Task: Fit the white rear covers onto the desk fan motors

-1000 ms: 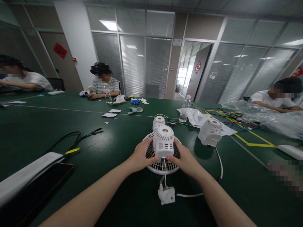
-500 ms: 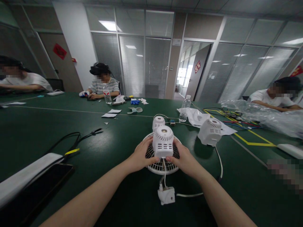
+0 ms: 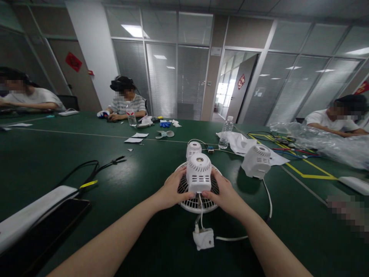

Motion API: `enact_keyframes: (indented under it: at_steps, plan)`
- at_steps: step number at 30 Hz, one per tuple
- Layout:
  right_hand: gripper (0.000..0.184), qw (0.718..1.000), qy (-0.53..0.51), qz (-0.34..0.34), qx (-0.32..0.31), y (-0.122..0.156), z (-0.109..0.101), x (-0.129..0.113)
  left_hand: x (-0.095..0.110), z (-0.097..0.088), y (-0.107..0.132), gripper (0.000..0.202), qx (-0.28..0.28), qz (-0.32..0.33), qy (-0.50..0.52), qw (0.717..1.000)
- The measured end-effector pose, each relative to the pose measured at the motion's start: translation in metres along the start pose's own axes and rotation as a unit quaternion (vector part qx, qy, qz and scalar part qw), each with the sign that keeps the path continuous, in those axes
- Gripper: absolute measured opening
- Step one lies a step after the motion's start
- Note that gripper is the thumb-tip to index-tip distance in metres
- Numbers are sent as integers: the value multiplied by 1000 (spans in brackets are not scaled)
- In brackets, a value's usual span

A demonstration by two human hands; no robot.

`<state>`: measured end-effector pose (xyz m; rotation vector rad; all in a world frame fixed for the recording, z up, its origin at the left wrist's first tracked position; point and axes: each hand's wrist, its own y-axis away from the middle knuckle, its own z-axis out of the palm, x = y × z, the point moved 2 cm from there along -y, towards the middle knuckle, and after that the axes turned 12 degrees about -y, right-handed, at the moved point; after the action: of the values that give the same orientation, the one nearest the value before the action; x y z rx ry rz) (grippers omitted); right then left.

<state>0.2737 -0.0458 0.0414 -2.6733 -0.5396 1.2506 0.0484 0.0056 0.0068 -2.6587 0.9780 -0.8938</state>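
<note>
A white fan motor housing [image 3: 199,173] with vent slots sits over a round white fan grille [image 3: 198,210] on the table in front of me. My left hand [image 3: 172,188] grips its left side, thumb at the lower front edge. On the opposite side my right hand [image 3: 223,190] holds it the same way, the thumbs close together. From the housing's underside a white cord runs down to a small white block [image 3: 203,238] lying nearer to me. Just behind stands a second white housing [image 3: 193,149], partly hidden.
Another white housing [image 3: 256,161] with a cord stands at right, near a water bottle [image 3: 225,132] and white paper. A fan blade [image 3: 165,134] lies farther back. At left are a power strip [image 3: 37,215] and a dark phone [image 3: 49,227]. Co-workers sit around the green table [image 3: 115,204].
Both hands keep their hold on the housing, which has not visibly moved. Only a very slight shift of the whole view shows.
</note>
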Motion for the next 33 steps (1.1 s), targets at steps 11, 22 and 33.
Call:
enact_keyframes:
  at_steps: [11,22,33]
  plan:
    - [88,1000,25,12,-2,1,1,2,-5,7,2,98,-3,20,-63,998]
    - [82,1000,31,1,4,3,0,1,-3,5,-1,87,14,16,-45,999]
    - [72,1000,-1,4,-6,2,-6,-7,4,1,-3,88,5,15,2,1000]
